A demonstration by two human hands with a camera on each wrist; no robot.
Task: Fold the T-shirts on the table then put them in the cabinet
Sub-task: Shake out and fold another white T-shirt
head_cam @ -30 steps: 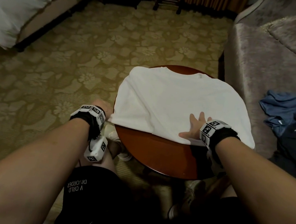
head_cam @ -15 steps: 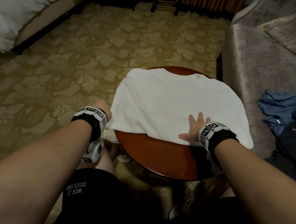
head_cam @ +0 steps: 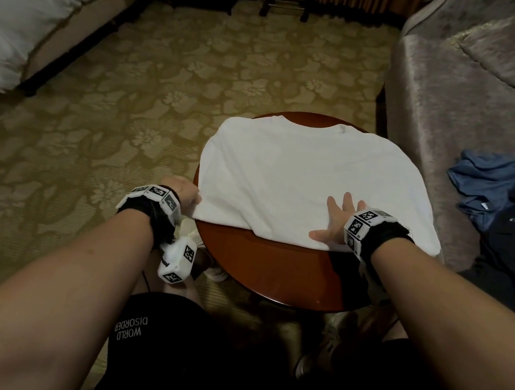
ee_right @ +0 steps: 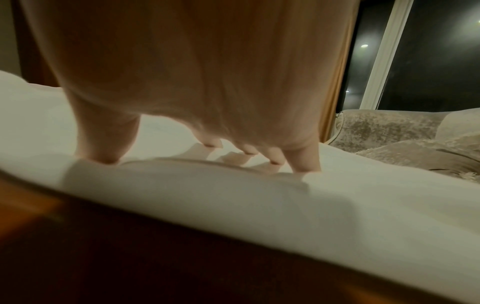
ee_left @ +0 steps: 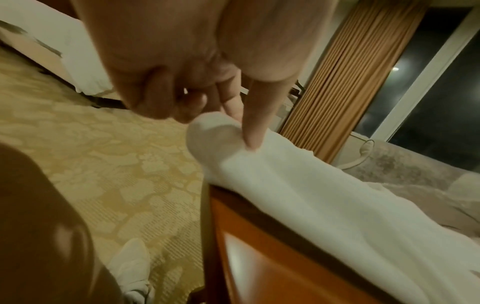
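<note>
Left hand (head_cam: 183, 192) half hidden behind wristband, pinching white T-shirt (head_cam: 311, 183) corner off desk (head_cam: 271, 270) edge; right hand (head_cam: 337, 223) flat, fingers spread, pressing hem. Barely changed since before.

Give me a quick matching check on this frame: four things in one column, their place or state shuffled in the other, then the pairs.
1. white T-shirt
2. left hand
3. right hand
4. blue T-shirt

a. pinches the shirt's near left corner
b. lies crumpled on the sofa
c. presses flat, fingers spread
d. spread on the round table

Pairs: 1-d, 2-a, 3-c, 4-b
</note>
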